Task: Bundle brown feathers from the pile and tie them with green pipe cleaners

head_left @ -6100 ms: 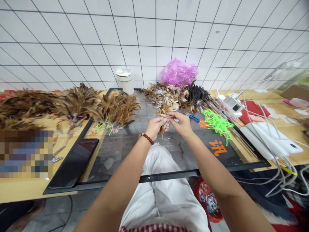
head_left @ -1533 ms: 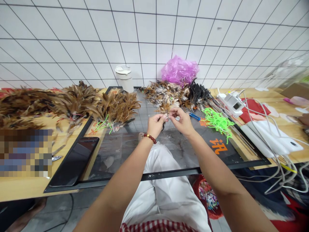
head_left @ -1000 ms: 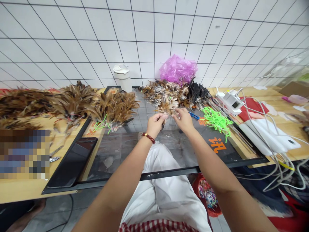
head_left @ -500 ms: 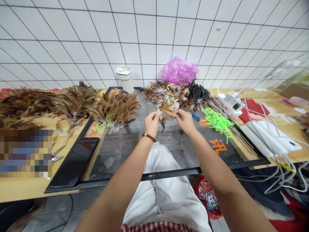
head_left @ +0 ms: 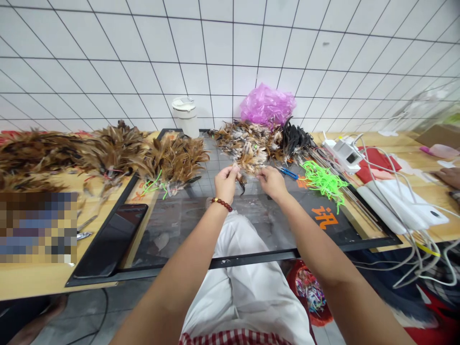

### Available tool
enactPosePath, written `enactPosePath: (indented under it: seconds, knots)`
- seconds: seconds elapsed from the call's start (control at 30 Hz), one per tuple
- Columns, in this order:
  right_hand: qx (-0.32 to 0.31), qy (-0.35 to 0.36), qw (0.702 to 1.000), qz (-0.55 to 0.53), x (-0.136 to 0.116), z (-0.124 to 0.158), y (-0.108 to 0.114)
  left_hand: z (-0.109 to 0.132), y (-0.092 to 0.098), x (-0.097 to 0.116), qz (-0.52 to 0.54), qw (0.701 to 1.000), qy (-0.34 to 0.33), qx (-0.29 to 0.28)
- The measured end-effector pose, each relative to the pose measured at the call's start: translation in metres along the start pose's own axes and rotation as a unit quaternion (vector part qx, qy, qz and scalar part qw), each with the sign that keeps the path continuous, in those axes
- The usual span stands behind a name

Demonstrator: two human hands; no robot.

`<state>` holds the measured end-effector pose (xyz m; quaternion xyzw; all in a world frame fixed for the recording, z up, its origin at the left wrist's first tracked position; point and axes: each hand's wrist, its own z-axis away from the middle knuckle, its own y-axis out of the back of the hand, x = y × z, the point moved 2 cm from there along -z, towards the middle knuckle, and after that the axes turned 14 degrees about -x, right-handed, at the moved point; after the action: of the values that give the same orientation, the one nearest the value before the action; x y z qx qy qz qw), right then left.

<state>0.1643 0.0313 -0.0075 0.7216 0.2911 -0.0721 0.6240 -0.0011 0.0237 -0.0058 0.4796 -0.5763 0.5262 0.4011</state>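
My left hand [head_left: 226, 182], with a dark red bead bracelet [head_left: 222, 204] on its wrist, is closed in a pinch on a small brown feather [head_left: 243, 185] at the front of a loose feather heap. A short gap away, my right hand [head_left: 272, 182] is also pinched, at the pale tips of feathers between the two hands; its exact hold is partly hidden. Behind both lies the heap of mottled brown and white feathers [head_left: 247, 143], with black feathers [head_left: 295, 140] at its right. Blue thread snips [head_left: 288, 173] lie just beyond my right hand.
Brown feather bundles [head_left: 176, 160] and a white lidded cup [head_left: 187, 120] stand left of the heap. A pink plastic bag [head_left: 268, 104] sits behind it. Bright green strings [head_left: 323, 181], a power strip [head_left: 345, 152] and cables are rightward. A black phone [head_left: 113, 239] rests at left; a red bin [head_left: 312, 292] is below.
My right hand has shifted slightly left and down, its fingers a little closer to my left hand. Another person's hand at the far right edge has come further into view.
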Motion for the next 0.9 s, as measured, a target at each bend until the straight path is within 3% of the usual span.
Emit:
enactPosePath:
  seconds: [0.13,0.3,0.47,0.6,0.77,0.9]
  knots:
    - [0.030,0.068,0.988,-0.139,-0.002,-0.003,0.010,-0.001,0.002,-0.001,-0.005,1.000,-0.012,0.010]
    - [0.035,0.137,0.979,-0.148,-0.009,0.000,0.019,-0.001,0.001,0.003,0.002,0.998,-0.069,0.012]
    - [0.030,0.120,0.962,-0.244,-0.014,0.004,0.020,0.006,-0.008,0.007,0.021,0.997,-0.007,-0.075]
    - [0.032,0.142,0.960,-0.239,-0.022,0.007,0.020,0.010,-0.011,0.006,0.013,0.992,0.037,-0.119]
    - [0.028,0.139,0.964,-0.226,-0.024,0.007,0.016,0.011,-0.013,0.005,0.017,0.989,0.058,-0.137]
    - [0.022,0.102,0.972,-0.212,-0.014,0.003,0.014,0.010,-0.012,0.005,0.008,0.992,0.049,-0.118]
